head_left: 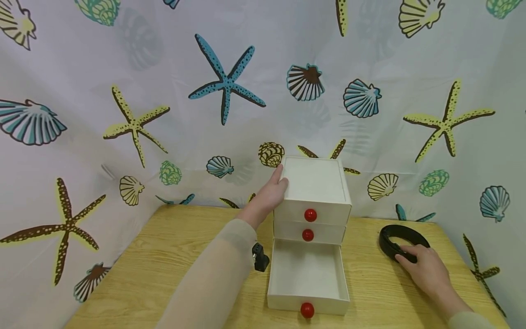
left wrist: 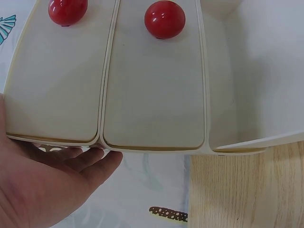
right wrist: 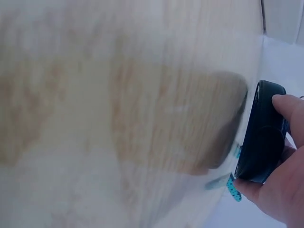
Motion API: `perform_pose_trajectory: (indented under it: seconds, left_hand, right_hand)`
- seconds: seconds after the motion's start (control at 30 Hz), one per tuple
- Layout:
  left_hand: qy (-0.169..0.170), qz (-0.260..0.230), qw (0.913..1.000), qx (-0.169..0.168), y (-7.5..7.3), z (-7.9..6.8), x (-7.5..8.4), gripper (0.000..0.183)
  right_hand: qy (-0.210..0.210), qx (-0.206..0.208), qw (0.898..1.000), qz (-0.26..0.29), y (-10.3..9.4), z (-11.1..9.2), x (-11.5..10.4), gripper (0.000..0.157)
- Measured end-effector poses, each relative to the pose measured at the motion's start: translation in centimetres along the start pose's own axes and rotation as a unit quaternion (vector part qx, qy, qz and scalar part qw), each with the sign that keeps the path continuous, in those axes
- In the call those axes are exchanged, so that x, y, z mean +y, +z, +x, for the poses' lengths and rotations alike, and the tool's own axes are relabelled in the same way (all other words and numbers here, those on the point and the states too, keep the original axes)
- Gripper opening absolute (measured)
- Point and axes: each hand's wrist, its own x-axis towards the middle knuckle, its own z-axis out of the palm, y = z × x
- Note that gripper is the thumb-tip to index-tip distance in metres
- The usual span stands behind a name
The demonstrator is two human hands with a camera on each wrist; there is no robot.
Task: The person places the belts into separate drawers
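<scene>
A white three-drawer cabinet (head_left: 314, 180) with red knobs stands mid-table. Its bottom drawer (head_left: 306, 269) is pulled out, and no contents show inside; the upper two are closed. My left hand (head_left: 269, 196) rests against the cabinet's left side near the top, and in the left wrist view its fingers (left wrist: 102, 168) lie along that side wall. To the right of the cabinet, my right hand (head_left: 427, 269) pinches a coiled black belt (head_left: 404, 230) between thumb and fingers. The right wrist view shows the belt (right wrist: 263, 133) edge-on, its rounded end lying against the loop.
The wooden table (head_left: 185, 237) runs back to a hanging cloth (head_left: 255, 123) printed with shells and starfish, which also lines both sides. A small black device (head_left: 260, 258) shows at my left wrist, beside the open drawer.
</scene>
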Motion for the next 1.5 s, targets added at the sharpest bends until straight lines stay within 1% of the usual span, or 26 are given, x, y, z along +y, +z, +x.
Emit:
perform_pose_trajectory:
  seconds: [0.43,0.63,0.93,1.23,1.5]
  left_hand:
    - [0.006,-0.001,1.0000,-0.001,0.0,0.0,0.0,0.067]
    - [0.009,-0.003,1.0000,-0.002,0.0,0.0,0.0,0.067]
    - [0.005,-0.002,1.0000,-0.001,0.0,0.1,-0.1,0.067]
    - [0.009,-0.005,0.9999,-0.003,0.0,0.3,-0.3,0.067]
    - [0.006,-0.004,1.0000,-0.002,0.1,0.2,-0.2,0.066]
  right_hand:
    - [-0.021,0.023,0.999,0.030,-0.3,-1.1,-2.1,0.043]
    - [-0.023,0.017,0.999,0.043,-0.9,-1.8,-3.6,0.042]
    - [-0.032,0.017,0.998,0.044,-1.5,-3.1,-5.0,0.039]
    - [-0.044,0.022,0.998,0.042,-2.0,-4.4,-6.5,0.036]
    - [-0.062,0.025,0.997,0.048,-2.5,-5.2,-8.0,0.035]
